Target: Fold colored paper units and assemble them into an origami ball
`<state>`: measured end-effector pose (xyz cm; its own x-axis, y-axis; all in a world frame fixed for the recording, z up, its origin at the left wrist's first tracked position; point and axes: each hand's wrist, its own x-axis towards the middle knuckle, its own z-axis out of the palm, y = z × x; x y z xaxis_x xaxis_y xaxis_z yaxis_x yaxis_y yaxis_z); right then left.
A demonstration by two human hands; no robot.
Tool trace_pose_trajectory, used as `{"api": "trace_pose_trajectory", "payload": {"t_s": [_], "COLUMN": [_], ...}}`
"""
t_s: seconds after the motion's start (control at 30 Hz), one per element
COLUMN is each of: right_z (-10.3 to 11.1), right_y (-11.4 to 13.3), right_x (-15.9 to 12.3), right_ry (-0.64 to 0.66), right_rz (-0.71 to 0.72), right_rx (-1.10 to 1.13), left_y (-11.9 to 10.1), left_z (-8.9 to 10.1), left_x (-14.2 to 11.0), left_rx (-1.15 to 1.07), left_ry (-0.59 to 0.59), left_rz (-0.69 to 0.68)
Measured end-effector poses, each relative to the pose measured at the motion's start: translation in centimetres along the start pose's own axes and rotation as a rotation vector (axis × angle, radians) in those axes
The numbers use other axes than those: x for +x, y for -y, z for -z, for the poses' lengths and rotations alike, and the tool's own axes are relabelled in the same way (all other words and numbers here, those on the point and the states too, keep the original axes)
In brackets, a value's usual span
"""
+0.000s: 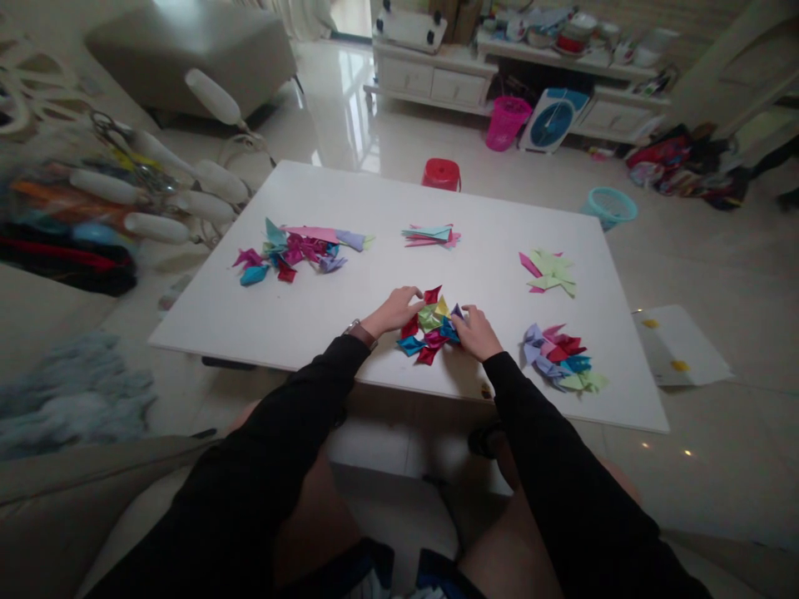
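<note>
A ring-like cluster of shiny folded paper pieces [430,339], in red, blue, green, yellow and magenta, lies near the front edge of the white table [349,316]. At its left side is my left hand [396,310], fingers curved and thumb a little apart, touching or almost touching the red pieces. My right hand [478,333] is at the right side, its thumb and fingers closed round a dark purple folded paper piece [457,313]. Part of that piece is hidden by the fingers.
More folded paper lies in a left pile [305,248], a right-front pile [562,358] and a green and pink group [549,273]. Flat strips [430,235] are stacked at the back. Beyond the table stand a red stool [441,173] and a turquoise basket [612,204].
</note>
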<state>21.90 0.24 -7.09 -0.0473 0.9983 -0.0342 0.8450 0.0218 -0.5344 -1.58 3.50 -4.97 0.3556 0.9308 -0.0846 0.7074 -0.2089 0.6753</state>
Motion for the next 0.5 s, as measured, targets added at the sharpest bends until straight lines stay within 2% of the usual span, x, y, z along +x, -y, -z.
{"api": "trace_pose_trajectory", "payload": {"t_s": [0.2,0.37,0.5], "right_z": [0.7,1.5,2.5], "right_y": [0.1,0.1,0.4], "right_x": [-1.2,-1.7,-1.8], "right_ry": [0.026,0.028,0.129], "right_rz": [-0.005,-0.004,-0.055], "right_rx": [-0.038,-0.006,-0.030], "left_y": [-1.1,-0.8,-0.4], "left_z": [-2.1,-2.1,-1.9], "left_x": [2.3,2.9,3.0], "left_rx": [0.046,0.051,0.048], "left_ry": [0.020,0.013,0.029], "left_rz": [0.048,0.102,0.151]}}
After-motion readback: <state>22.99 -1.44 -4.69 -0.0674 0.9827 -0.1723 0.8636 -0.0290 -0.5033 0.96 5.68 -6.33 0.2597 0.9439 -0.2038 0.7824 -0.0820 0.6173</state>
